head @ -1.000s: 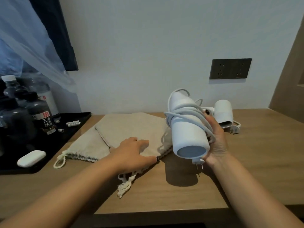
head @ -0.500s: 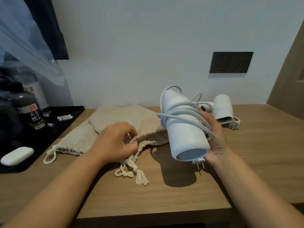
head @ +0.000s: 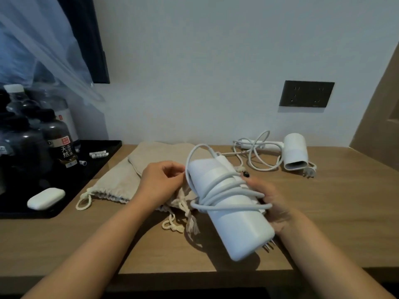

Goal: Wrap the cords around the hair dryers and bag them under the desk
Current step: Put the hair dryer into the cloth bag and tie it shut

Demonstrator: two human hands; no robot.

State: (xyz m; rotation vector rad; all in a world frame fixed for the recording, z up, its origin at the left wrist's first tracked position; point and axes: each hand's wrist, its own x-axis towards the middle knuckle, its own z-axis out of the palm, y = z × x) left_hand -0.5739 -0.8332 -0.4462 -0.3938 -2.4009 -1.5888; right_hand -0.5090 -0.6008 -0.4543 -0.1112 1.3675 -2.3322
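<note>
1. The right hand (head: 273,201) grips a white hair dryer (head: 231,210) above the wooden desk (head: 336,212), fingers curled round its barrel and over the white cord (head: 226,190) coiled about it.
2. The metal prongs of the plug (head: 269,247) stick out below the dryer's near end.
3. The left hand (head: 159,184) pinches the gathered mouth of a beige drawstring bag (head: 172,156), just beside the dryer's far end; its knotted drawstring (head: 179,223) trails on the desk.
4. A second beige bag (head: 116,184) lies flat to the left, partly under the first.
5. A second hair dryer (head: 295,154) rests near the wall, its loose cord (head: 254,152) uncoiled beside it.
6. A black tray (head: 95,169) at left holds dark bottles (head: 58,143) and a white case (head: 46,198).
7. A dark wall socket (head: 306,93) sits above the desk.
</note>
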